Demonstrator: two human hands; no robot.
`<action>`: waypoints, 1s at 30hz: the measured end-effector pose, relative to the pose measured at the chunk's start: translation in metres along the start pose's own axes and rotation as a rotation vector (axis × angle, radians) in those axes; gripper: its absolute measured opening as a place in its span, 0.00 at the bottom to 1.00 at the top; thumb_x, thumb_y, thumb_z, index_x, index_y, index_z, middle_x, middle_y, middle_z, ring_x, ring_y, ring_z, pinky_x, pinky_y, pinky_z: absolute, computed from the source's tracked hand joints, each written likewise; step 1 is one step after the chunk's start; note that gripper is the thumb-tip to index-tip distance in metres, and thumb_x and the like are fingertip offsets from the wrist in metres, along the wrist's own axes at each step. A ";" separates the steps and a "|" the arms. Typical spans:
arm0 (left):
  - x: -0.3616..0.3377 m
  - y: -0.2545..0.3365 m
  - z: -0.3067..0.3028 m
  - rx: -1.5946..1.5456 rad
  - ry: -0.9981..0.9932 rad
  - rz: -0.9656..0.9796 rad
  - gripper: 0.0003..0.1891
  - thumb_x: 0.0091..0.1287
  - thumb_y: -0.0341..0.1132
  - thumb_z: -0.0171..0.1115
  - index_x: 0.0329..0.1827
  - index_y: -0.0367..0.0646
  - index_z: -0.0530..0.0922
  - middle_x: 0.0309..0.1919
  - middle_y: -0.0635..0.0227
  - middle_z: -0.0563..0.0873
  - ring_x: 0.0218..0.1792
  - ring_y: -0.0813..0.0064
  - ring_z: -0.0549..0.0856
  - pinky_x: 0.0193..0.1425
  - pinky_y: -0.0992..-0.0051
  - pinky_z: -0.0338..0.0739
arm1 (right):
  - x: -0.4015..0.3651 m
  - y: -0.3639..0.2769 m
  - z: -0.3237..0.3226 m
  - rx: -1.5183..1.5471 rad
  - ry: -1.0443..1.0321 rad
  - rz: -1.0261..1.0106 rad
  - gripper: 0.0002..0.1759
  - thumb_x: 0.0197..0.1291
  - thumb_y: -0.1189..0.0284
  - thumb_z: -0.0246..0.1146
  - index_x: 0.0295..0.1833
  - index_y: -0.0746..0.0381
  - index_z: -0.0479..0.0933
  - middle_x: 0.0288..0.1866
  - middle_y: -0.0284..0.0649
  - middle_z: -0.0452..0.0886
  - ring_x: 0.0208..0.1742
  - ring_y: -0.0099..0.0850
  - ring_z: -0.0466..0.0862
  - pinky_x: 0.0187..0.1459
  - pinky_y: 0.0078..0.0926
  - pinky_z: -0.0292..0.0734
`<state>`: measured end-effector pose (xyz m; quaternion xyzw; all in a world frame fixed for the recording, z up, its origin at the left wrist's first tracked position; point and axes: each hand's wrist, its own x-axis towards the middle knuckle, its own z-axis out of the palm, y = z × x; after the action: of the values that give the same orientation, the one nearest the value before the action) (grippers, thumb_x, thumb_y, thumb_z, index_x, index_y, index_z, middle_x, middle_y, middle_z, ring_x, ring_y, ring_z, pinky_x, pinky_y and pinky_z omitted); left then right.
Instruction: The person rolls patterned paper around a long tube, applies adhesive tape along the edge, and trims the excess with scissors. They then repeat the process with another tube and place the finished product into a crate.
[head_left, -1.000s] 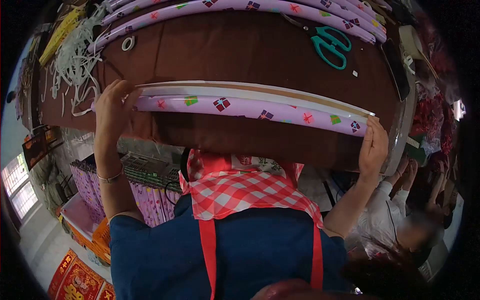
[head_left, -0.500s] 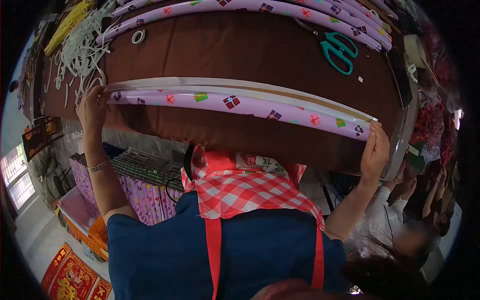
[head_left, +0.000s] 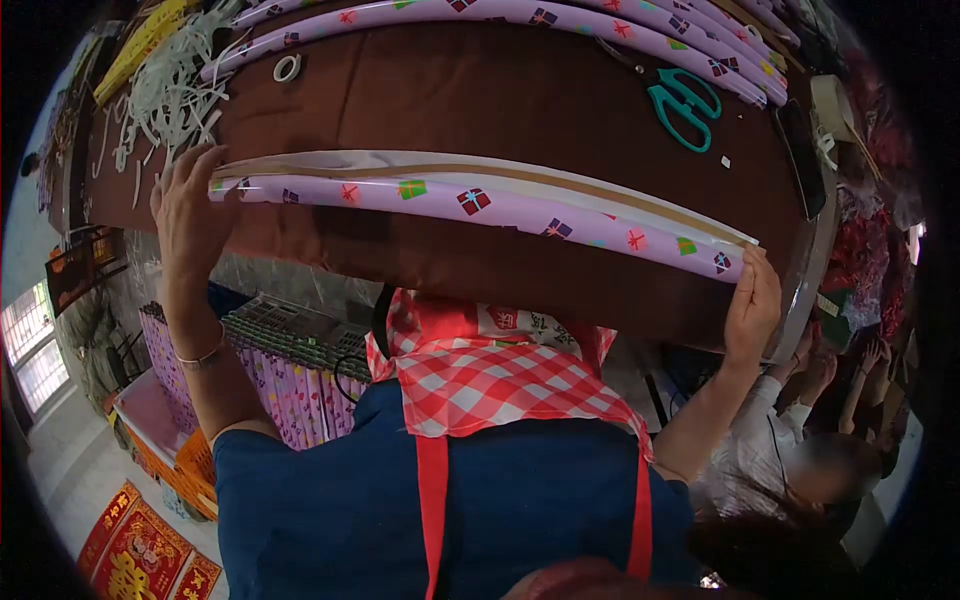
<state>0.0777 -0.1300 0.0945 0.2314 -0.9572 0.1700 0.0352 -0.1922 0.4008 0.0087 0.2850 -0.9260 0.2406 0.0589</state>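
A lilac roll of wrapping paper [head_left: 432,201] printed with gift boxes lies across the brown cloth, bowed in this wide view. Along its far side a white paper flap [head_left: 395,158] stands up, with a tan strip running its length. My right hand [head_left: 752,308] pinches the right end of the roll, thumb and fingers closed at the corner of the flap. At the opposite end, my left hand [head_left: 188,215] is open, its fingers stretched upward right beside the roll's tip.
Teal-handled scissors [head_left: 685,108] and a small white tape ring [head_left: 287,68] lie beyond the roll. A heap of white strips [head_left: 170,100] sits at the back left. More lilac rolls [head_left: 560,18] line the far edge. A dark phone [head_left: 799,160] lies at right, near another person [head_left: 765,440].
My left hand has let go of the roll's left end and its fingers have opened upward. The tan strip now shows farther left along the flap. My right hand keeps its hold.
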 end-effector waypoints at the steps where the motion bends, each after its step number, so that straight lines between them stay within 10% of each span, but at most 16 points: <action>1: 0.006 0.016 -0.006 -0.181 0.033 0.047 0.14 0.59 0.30 0.67 0.49 0.48 0.83 0.49 0.67 0.85 0.55 0.61 0.82 0.58 0.62 0.72 | 0.000 0.000 0.000 -0.002 -0.001 -0.001 0.14 0.74 0.71 0.52 0.52 0.67 0.81 0.55 0.46 0.83 0.61 0.44 0.80 0.64 0.41 0.71; 10: 0.024 0.105 -0.002 -0.602 -0.102 0.349 0.07 0.61 0.36 0.66 0.39 0.45 0.84 0.34 0.67 0.83 0.41 0.61 0.82 0.44 0.62 0.72 | 0.002 -0.002 -0.001 -0.015 0.003 -0.018 0.14 0.73 0.72 0.52 0.51 0.67 0.81 0.54 0.46 0.84 0.58 0.44 0.80 0.62 0.40 0.72; 30: 0.035 0.092 0.029 -1.006 -0.389 0.270 0.08 0.65 0.31 0.62 0.33 0.33 0.78 0.33 0.58 0.79 0.37 0.59 0.80 0.44 0.65 0.74 | 0.003 -0.004 0.000 -0.030 0.036 -0.030 0.12 0.72 0.71 0.55 0.49 0.67 0.82 0.52 0.44 0.85 0.54 0.42 0.82 0.59 0.38 0.74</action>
<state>0.0050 -0.0788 0.0437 0.0883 -0.9305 -0.3507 -0.0581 -0.1927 0.3968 0.0110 0.2935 -0.9239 0.2307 0.0835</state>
